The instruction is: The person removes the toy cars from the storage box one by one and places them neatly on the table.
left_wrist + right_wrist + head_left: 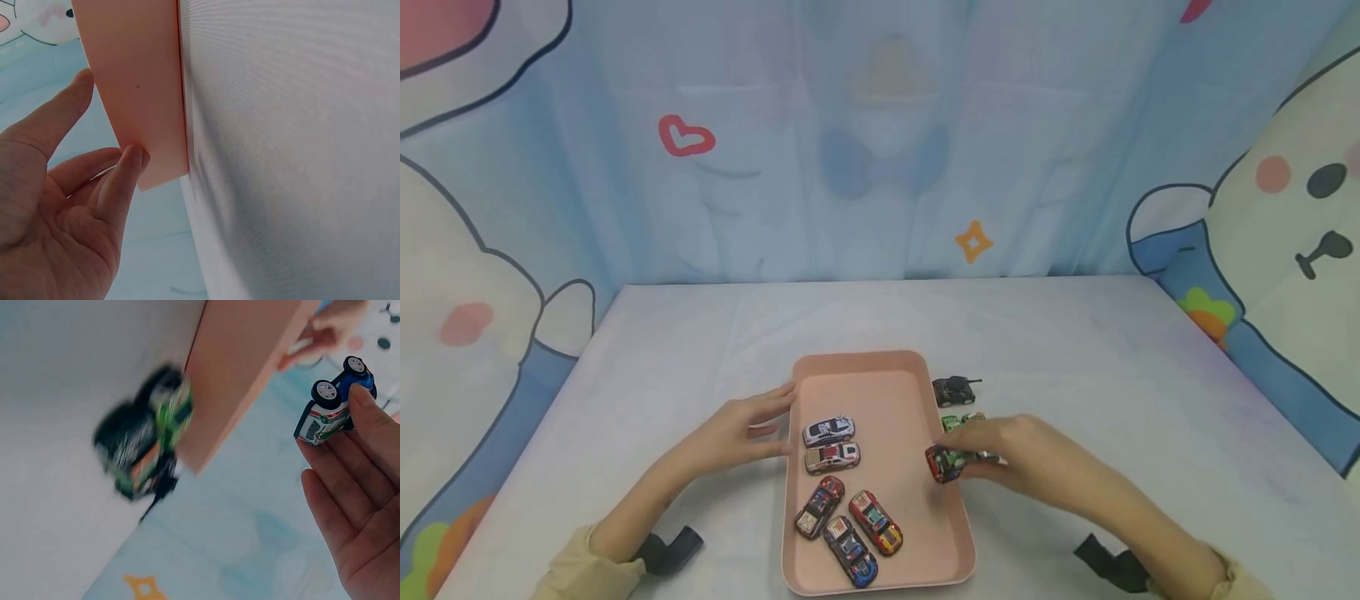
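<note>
Nearest me, five toy cars (842, 492) already lie in the pink tray (880, 375), my left hand (737, 433) steadies its left rim with straight fingers, my right hand (1007, 458) pinches a sixth car (943, 463) at the right rim, and beyond it, I judge, two more cars (955, 400) wait on the table (1075, 350).

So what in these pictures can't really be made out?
- Head view: the right hand covers most of the toy car it holds and the green toy cars behind it.
- Right wrist view: the green and black toy cars beside the pink tray are motion-blurred; their number is unclear.
- Left wrist view: only the tray's underside and the left hand touching its edge show; the cars inside are hidden.
</note>
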`<state>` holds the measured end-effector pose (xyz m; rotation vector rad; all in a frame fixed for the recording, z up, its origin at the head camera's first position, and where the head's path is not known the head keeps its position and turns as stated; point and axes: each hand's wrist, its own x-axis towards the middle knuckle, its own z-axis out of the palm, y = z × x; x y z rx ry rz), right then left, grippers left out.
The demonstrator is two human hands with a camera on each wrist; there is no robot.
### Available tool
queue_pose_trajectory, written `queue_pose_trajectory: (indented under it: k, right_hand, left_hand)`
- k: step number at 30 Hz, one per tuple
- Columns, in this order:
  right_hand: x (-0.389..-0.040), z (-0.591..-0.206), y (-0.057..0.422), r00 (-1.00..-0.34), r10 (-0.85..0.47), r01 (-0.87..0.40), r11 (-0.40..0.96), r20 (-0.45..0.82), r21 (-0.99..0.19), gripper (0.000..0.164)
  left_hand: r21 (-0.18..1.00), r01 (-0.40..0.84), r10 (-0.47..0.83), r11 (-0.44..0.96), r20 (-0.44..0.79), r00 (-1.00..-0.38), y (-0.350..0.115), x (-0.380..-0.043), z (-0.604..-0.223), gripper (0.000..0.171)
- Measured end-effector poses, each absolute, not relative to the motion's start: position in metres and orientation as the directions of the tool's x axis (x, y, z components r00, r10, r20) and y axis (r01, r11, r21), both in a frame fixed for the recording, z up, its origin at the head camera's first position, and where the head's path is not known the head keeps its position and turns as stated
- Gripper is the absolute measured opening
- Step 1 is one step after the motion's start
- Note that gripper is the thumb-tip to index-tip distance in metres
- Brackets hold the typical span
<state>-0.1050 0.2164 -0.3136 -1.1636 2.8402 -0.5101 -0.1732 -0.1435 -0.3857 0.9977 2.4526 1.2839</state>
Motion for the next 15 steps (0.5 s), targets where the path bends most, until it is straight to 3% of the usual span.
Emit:
queue_pose_trajectory:
  k: [6, 15]
  right_hand:
    - [-0.138, -0.308, 0.254, -0.811, -0.554, -0.585, 0.751, 0.189, -0.306, 0.038]
    - [-0.183, -0.324, 0.291, -0.875, -0.456, -0.484, 0.817, 0.16, -0.313, 0.035]
  left_hand:
    - [0.789, 0.478, 0.651, 0.385, 0.136, -0.747, -0.145, -0.174, -0.387, 0.071]
    - [0.789, 0.485, 0.652, 0.378, 0.145, -0.744, -0.144, -0.176, -0.387, 0.073]
